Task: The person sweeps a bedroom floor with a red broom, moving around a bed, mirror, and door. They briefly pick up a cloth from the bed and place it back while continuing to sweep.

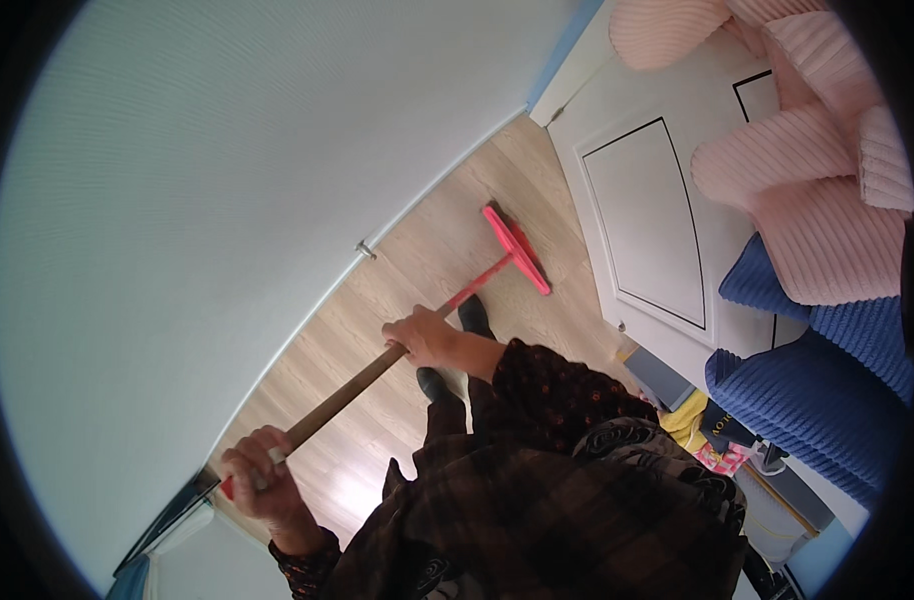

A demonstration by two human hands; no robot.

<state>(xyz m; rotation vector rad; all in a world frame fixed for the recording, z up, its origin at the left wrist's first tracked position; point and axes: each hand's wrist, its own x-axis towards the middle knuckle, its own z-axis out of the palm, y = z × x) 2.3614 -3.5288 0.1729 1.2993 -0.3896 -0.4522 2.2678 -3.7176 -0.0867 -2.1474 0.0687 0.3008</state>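
A push broom with a red-pink plastic head (515, 251) and a wooden handle (344, 399) slants across the view. The broom head lies on the wood-look floor, with dark bristles or debris along its edge. My left hand (258, 476) grips the upper end of the handle, near a red tip, and a pale wrap is on one finger. Farther down, my right hand (421, 336) is closed around the handle just above its red socket. My dark shoes (473, 315) stand below and beside the right hand.
A white wall (202, 187) with a baseboard and a small metal doorstop (365, 250) runs along the left. At right is a white panelled door (641, 225). Pink ribbed towels or cloths (824, 232) and blue ones (817, 405) hang near it, above a shelf holding fabric items (686, 420).
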